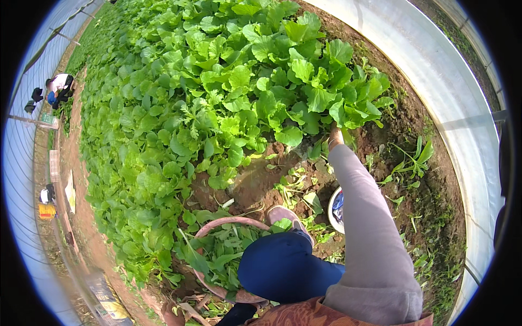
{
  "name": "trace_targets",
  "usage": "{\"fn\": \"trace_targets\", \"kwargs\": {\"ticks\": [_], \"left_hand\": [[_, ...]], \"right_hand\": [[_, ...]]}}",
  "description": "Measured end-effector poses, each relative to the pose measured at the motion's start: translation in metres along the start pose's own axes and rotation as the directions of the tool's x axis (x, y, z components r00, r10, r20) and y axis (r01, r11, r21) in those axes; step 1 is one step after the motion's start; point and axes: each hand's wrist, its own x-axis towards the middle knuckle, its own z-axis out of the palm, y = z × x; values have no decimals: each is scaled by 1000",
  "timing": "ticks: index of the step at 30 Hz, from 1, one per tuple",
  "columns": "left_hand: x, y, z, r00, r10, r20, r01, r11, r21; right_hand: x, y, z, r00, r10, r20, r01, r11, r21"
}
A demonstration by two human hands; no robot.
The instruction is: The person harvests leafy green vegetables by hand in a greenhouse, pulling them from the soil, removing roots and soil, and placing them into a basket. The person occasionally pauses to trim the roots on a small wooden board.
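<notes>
My right hand (336, 137) reaches in under the outer leaves of leafy green plants (359, 100) at the bed's edge; the leaves hide its fingers, so its grip cannot be seen. Out of view is my left hand. Before my bent knee a pink round basin (232, 220) holds a heap of picked leafy greens (222, 248). Partly behind my right forearm stands a white bucket (332, 216) with something blue inside. Loose leaves (312, 201) lie on the bare soil between the hand and my shoe (285, 216).
A dense bed of greens (163, 102) stretches ahead and left. Plastic sheeting (452, 81) curves along the right. Uprooted plants (416, 161) lie on soil near it. Far left, a person (61, 87) crouches by a dirt path (75, 134); a crate (54, 165) and a yellow container (47, 211) stand beyond.
</notes>
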Motion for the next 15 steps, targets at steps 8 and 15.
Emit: {"fn": "trace_targets", "kwargs": {"ticks": [8,15], "left_hand": [[-76,-95,-3,911,-355,211,344,935,87],[-91,-78,19,901,-348,260,367,930,-25]], "right_hand": [[19,45,14,985,163,-49,-164,987,0],[19,68,16,981,195,-16,-195,981,-15]]}}
